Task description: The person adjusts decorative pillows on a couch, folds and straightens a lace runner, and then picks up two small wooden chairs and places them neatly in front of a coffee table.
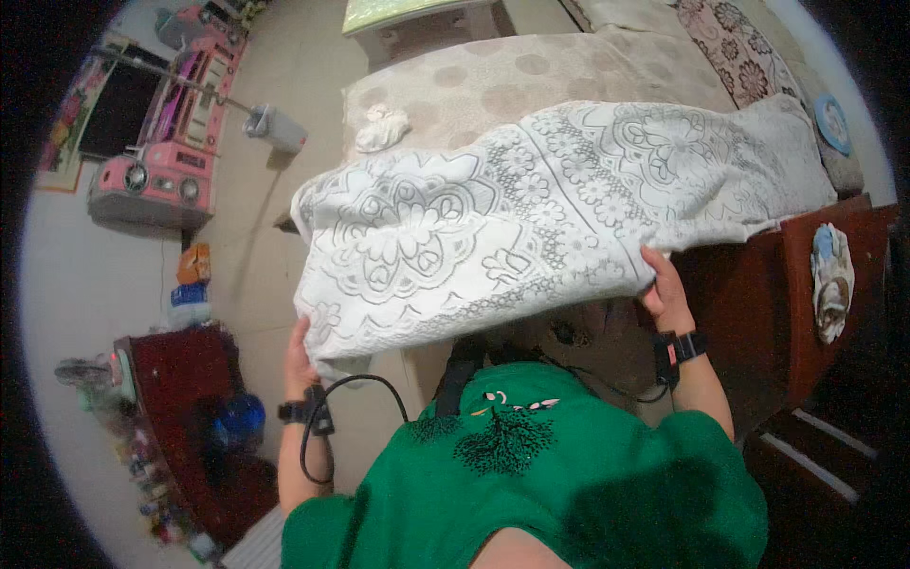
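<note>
A white quilted cover [419,242] with grey floral and medallion patterns stretches in front of me. My left hand [298,359] grips its near left corner, fingers hidden under the fabric. On the other side, my right hand [662,295] holds the near edge, thumb on top. The front part is lifted and hangs taut between both hands. Its far right part rests on a seat with a beige spotted cover [533,67]. A small crumpled white cloth [382,129] lies on that beige cover, just beyond the white one.
Right of me is a dark red-brown wooden panel [796,299] with a patterned cloth item [833,284] on it. A table with a pale green edge [405,14] stands beyond. Left are a pale bin [274,129], pink units [163,178] and a dark red cabinet [185,377].
</note>
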`<state>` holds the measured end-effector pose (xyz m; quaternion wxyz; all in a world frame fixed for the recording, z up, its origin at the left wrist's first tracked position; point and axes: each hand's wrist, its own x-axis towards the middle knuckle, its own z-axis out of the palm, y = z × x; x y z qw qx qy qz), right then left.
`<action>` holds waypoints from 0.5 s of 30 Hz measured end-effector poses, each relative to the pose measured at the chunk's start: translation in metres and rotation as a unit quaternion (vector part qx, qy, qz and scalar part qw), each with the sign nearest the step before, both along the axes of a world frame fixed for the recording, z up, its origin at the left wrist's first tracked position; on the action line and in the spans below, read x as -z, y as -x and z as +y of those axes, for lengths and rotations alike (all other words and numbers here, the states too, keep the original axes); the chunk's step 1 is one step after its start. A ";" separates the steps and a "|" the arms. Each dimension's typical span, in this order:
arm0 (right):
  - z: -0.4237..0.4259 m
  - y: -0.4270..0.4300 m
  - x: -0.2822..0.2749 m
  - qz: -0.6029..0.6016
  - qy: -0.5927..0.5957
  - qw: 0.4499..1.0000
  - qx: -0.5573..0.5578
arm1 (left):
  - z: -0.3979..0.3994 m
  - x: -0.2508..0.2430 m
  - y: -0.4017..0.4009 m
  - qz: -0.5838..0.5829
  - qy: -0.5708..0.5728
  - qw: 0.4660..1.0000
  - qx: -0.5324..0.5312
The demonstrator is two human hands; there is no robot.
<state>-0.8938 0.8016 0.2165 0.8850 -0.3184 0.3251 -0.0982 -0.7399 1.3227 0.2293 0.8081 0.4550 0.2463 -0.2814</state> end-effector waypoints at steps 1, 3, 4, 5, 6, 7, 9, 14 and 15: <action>-0.005 0.016 0.011 0.022 0.007 1.000 -0.011 | -0.031 -0.008 0.017 0.069 -0.018 0.997 -0.007; -0.004 0.033 0.015 0.056 -0.007 0.996 -0.070 | -0.028 0.021 0.043 0.082 0.029 0.996 -0.003; 0.000 0.035 0.011 0.082 -0.029 0.994 -0.063 | -0.021 0.035 0.052 0.117 0.057 0.991 -0.023; 0.003 0.037 0.000 0.084 -0.026 0.994 -0.062 | -0.020 0.045 0.059 0.153 0.087 0.984 -0.039; 0.001 0.039 -0.009 0.082 -0.017 0.995 -0.062 | -0.021 0.046 0.064 0.156 0.088 0.983 -0.048; -0.001 0.037 -0.018 0.078 -0.008 0.995 -0.064 | -0.023 0.046 0.066 0.152 0.085 0.984 -0.038; -0.009 0.031 -0.028 0.071 -0.014 0.995 -0.069 | -0.026 0.047 0.068 0.136 0.081 0.987 -0.018; -0.021 0.020 -0.056 0.032 0.046 0.997 -0.050 | -0.022 0.035 0.061 0.010 0.056 0.998 -0.020; -0.026 0.019 -0.057 0.024 0.040 0.998 -0.048 | 0.022 0.064 0.066 -0.015 -0.020 0.997 -0.071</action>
